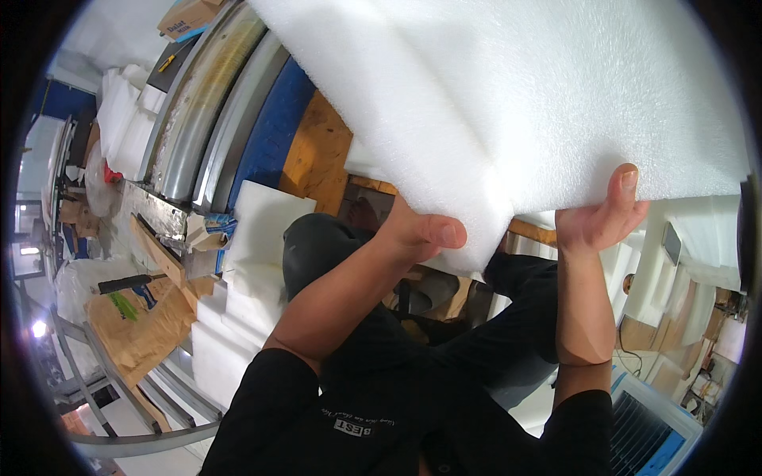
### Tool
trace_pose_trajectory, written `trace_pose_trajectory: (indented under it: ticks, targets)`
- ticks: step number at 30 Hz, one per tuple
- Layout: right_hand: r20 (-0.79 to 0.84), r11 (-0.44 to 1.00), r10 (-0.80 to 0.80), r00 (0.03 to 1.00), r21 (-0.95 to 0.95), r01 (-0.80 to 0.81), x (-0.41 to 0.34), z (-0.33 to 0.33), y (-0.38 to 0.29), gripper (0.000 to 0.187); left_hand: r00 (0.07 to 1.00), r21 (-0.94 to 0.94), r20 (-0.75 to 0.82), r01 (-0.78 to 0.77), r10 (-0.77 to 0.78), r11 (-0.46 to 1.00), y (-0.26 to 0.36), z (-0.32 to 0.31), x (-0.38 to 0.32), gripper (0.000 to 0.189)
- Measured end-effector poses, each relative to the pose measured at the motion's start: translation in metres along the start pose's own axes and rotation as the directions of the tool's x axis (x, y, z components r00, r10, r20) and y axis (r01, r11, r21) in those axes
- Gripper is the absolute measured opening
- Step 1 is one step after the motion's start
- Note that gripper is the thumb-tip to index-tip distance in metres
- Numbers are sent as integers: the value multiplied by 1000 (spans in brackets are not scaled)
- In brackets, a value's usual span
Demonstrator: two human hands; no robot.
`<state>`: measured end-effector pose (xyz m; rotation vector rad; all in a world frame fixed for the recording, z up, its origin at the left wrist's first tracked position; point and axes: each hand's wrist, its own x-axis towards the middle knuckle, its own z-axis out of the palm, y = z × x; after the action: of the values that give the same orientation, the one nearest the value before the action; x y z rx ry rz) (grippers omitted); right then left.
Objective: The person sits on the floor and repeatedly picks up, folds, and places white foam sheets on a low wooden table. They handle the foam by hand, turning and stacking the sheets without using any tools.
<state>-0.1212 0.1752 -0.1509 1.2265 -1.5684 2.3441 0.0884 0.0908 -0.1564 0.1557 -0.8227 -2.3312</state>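
A large white foam sheet fills the upper right of the head view, bent or folded along a crease. My left hand grips its lower left part, thumb on top and the fingers hidden underneath. Further right, my right hand holds the sheet's near edge, its thumb pressed on the upper face. The sheet hides most of what lies beyond it. Below it show my dark-trousered legs and a wooden surface.
On the left stands a machine with a long metal roller and a blue panel. White foam blocks are stacked beside my left leg. A hammer-like tool lies near a brown paper sack. An air cooler stands at lower right.
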Motion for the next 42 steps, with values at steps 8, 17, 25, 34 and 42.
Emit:
trace_pose_trajectory:
  ticks: [8, 17, 25, 34, 42]
  targets:
    - [228, 963, -166, 959, 248, 107, 9, 2, 6, 56, 999, 18, -21, 35, -35, 999, 5, -1, -1, 117]
    - [262, 931, -261, 929, 323, 171, 13, 6, 7, 50, 998, 38, -33, 53, -51, 998, 8, 5, 1, 123]
    - [288, 954, -218, 932, 265, 141, 16, 11, -5, 51, 997, 54, -49, 55, -52, 997, 7, 5, 0, 124]
    - [294, 976, -176, 939, 175, 128, 17, 13, -9, 38, 998, 56, -34, 54, -52, 997, 3, -1, 1, 120]
    - [137, 999, 14, 990, 36, -19, -4, -4, -3, 74, 989, 14, -60, 136, -135, 991, 6, -7, -10, 114]
